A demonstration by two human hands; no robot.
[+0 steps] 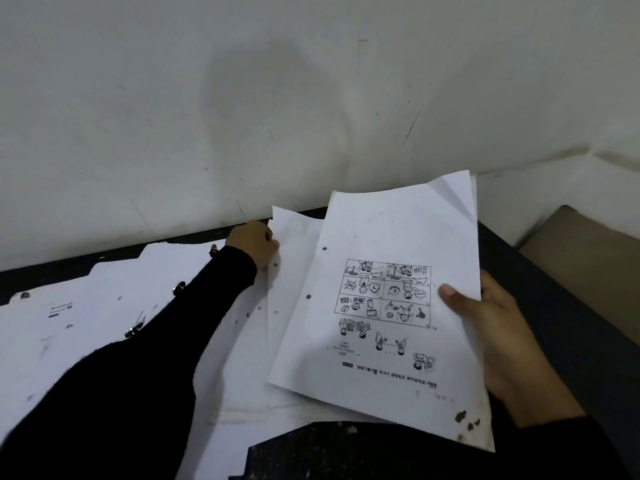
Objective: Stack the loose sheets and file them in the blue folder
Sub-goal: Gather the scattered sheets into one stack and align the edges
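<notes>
My right hand (498,344) grips a stack of white punched sheets (391,299) by its right edge, thumb on top; the top page carries cartoon panels printed upside down to me. My left hand (254,244), in a black sleeve with metal buttons, reaches across and pinches the top left corner of a single sheet (294,258) lying just under the stack. More loose sheets (114,306) lie spread over the dark table (540,271) on the left, partly hidden by my left arm. No blue folder is in view.
A white wall (277,98) rises right behind the table's far edge. Beyond the table's right side lies a beige floor or surface (588,265). A dark speckled patch of table (346,452) shows at the bottom. Brown stains mark the stack's lower right corner (465,419).
</notes>
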